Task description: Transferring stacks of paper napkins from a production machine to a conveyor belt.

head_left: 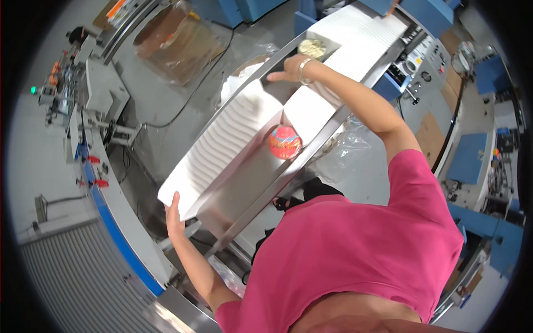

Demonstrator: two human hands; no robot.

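A long row of thin white folded sheets, perhaps carton blanks (222, 141), stands packed on edge, slanting across a metal trough (239, 191). My left hand (175, 219) is closed at the row's near-left end, thumb up along its edge; the other fingers are mostly hidden. At the far end my right hand (294, 69) reaches over the trough with a finger stretched out, close to the row; whether it touches cannot be seen. Just beyond that hand lies a round pale-yellow object (312, 49). A round red printed object (285, 142) sits in the trough beside a white panel (312, 114).
More white sheets (361, 36) fill the trough's far end. A machine with a control panel (425, 64) adjoins it at right. Across the floor stand a plastic-lined cardboard box (177, 44) and a blue-edged conveyor (119, 227). A black cable (191, 105) crosses the floor; clear plastic (352, 147) lies beneath the trough.
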